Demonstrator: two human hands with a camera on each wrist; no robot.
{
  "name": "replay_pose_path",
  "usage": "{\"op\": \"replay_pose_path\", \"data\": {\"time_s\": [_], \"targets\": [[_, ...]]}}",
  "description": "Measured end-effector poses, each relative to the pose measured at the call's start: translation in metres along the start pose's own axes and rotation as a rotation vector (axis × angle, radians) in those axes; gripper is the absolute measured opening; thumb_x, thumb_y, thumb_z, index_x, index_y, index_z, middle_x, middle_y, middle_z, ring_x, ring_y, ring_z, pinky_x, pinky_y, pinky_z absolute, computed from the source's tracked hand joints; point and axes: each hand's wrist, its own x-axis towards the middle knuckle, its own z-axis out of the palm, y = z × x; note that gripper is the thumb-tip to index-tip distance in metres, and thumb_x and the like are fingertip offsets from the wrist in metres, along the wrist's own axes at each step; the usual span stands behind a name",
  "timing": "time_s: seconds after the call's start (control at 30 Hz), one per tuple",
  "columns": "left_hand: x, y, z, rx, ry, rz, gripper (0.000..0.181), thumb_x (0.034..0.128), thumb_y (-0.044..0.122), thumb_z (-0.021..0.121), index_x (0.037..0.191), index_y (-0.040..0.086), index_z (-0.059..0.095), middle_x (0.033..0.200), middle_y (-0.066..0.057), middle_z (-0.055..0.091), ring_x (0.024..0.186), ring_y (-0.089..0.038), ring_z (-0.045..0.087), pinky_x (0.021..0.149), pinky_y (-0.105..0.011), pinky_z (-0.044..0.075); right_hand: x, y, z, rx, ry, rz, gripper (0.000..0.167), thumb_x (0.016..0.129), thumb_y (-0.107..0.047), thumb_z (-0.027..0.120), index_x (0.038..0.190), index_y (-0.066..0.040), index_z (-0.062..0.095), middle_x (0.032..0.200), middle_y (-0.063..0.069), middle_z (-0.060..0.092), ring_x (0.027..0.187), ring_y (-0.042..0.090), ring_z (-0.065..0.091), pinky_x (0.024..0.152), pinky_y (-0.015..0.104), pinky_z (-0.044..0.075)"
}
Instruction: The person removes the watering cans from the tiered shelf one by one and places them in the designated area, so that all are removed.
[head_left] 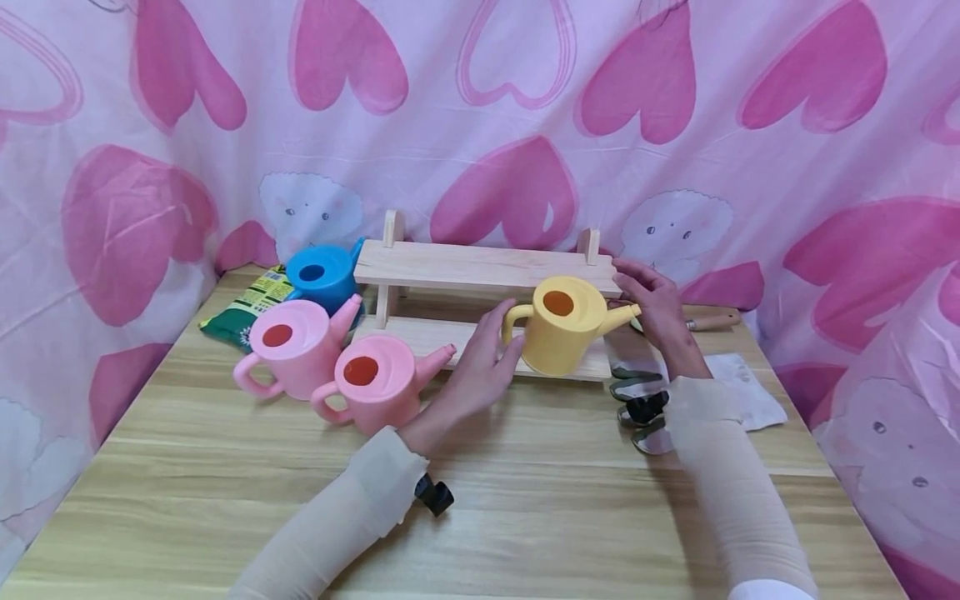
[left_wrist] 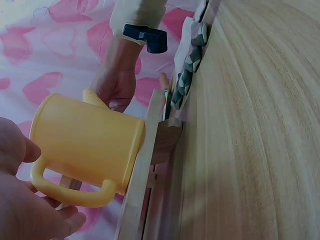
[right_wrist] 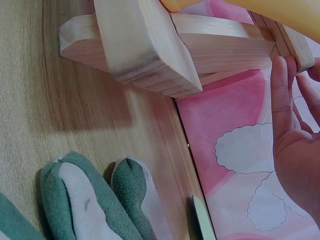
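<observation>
A yellow watering can [head_left: 564,342] stands upright on the lower board [head_left: 427,333] of a two-tier wooden shelf, its spout toward the right. Beside its handle is my left hand [head_left: 480,358], relaxed, with the thumb apart from the handle and fingers on its far side; the left wrist view shows this gap. My right hand [head_left: 654,307] holds the right end of the upper board [head_left: 487,265] between thumb and fingers, as the right wrist view shows. Left of the shelf stand two pink watering cans [head_left: 300,358] and a blue watering can [head_left: 322,283].
A green and yellow bag [head_left: 243,312] lies behind the pink cans. On the right are green and white gloves [head_left: 652,408], a white cloth [head_left: 742,392] and a wooden-handled tool [head_left: 712,322]. A pink heart-patterned curtain [head_left: 510,192] hangs behind the table [head_left: 525,500].
</observation>
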Motion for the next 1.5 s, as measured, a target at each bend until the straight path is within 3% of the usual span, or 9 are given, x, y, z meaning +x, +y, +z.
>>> {"op": "replay_pose_path", "data": {"time_s": [0.1, 0.27, 0.5, 0.7, 0.87, 1.17, 1.5], "targets": [[0.003, -0.001, 0.002, -0.062, 0.013, -0.001, 0.052, 0.1077, 0.015, 0.053, 0.156, 0.006, 0.036, 0.149, -0.014, 0.045, 0.132, -0.025, 0.048, 0.111, -0.044, 0.042, 0.0, -0.001, -0.001, 0.04, -0.01, -0.006, 0.049, 0.098, -0.021, 0.074, 0.142, -0.005, 0.06, 0.127, 0.006, 0.057, 0.086, 0.014, 0.064, 0.076, 0.025, 0.06], [0.003, -0.002, 0.005, -0.174, 0.048, -0.022, 0.036, 0.1082, 0.008, 0.051, 0.144, 0.002, 0.047, 0.135, -0.012, 0.054, 0.123, -0.025, 0.053, 0.1, -0.035, 0.051, -0.001, -0.002, -0.002, -0.037, 0.011, 0.006, 0.05, 0.097, -0.027, 0.074, 0.142, -0.008, 0.062, 0.128, 0.003, 0.057, 0.095, 0.012, 0.06, 0.073, 0.019, 0.058], [-0.003, -0.001, 0.004, -0.153, 0.064, -0.045, 0.03, 0.1088, 0.003, 0.045, 0.138, 0.002, 0.053, 0.13, -0.012, 0.058, 0.12, -0.031, 0.058, 0.099, -0.037, 0.051, 0.001, -0.001, 0.001, -0.064, 0.014, 0.036, 0.054, 0.097, -0.031, 0.074, 0.144, -0.009, 0.059, 0.137, 0.004, 0.053, 0.113, 0.015, 0.059, 0.083, 0.02, 0.057], [-0.004, 0.001, 0.002, -0.128, 0.057, -0.069, 0.03, 0.1095, 0.005, 0.045, 0.138, 0.003, 0.054, 0.131, -0.01, 0.059, 0.119, -0.026, 0.058, 0.102, -0.036, 0.049, 0.001, -0.001, 0.001, -0.068, 0.028, 0.049, 0.055, 0.095, -0.033, 0.076, 0.143, -0.012, 0.061, 0.137, 0.005, 0.055, 0.108, 0.014, 0.062, 0.083, 0.021, 0.057], [-0.004, 0.001, 0.002, -0.112, 0.061, -0.046, 0.031, 0.108, 0.001, 0.047, 0.138, 0.0, 0.055, 0.129, -0.013, 0.06, 0.118, -0.028, 0.059, 0.1, -0.037, 0.051, 0.002, -0.001, 0.001, -0.065, 0.034, 0.05, 0.055, 0.095, -0.033, 0.076, 0.143, -0.012, 0.061, 0.136, 0.005, 0.055, 0.101, 0.012, 0.063, 0.08, 0.021, 0.058], [-0.008, 0.003, 0.002, -0.195, 0.051, -0.078, 0.029, 0.1075, 0.001, 0.048, 0.134, 0.0, 0.058, 0.125, -0.012, 0.061, 0.116, -0.025, 0.059, 0.096, -0.036, 0.053, 0.003, 0.001, 0.0, -0.026, 0.019, 0.027, 0.051, 0.096, -0.027, 0.076, 0.141, -0.009, 0.062, 0.128, 0.006, 0.06, 0.087, 0.011, 0.068, 0.078, 0.023, 0.059], [-0.012, 0.006, -0.002, -0.206, 0.003, -0.081, 0.028, 0.1073, 0.001, 0.048, 0.134, -0.002, 0.057, 0.121, -0.013, 0.061, 0.112, -0.025, 0.059, 0.095, -0.035, 0.054, 0.002, 0.0, 0.0, -0.041, 0.009, 0.014, 0.047, 0.098, -0.026, 0.073, 0.14, -0.009, 0.063, 0.133, 0.007, 0.058, 0.089, 0.014, 0.07, 0.08, 0.027, 0.06]]}}
